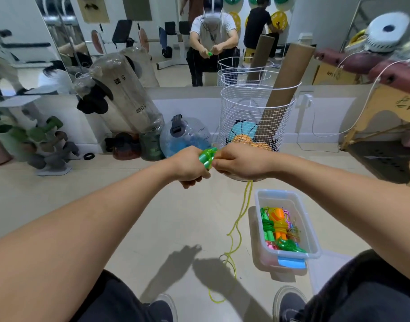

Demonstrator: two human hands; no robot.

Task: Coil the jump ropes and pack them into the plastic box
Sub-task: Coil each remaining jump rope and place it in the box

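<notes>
My left hand (191, 167) is closed around the green handles (207, 156) of a jump rope, held out in front of me at chest height. My right hand (240, 162) pinches the rope right beside the handles. The yellow-green rope (237, 224) hangs from my right hand to the floor and trails back between my feet. A clear plastic box (313, 238) with a blue latch stands on the floor at the lower right, holding several coiled ropes (281, 228) in green, orange and pink.
A white wire basket (248, 112) with a cardboard tube and balls stands just behind my hands. Water jugs, dumbbells (46, 145) and a mirror wall lie ahead; a wooden bench (382, 112) is at right. My shoes (289, 303) flank the rope.
</notes>
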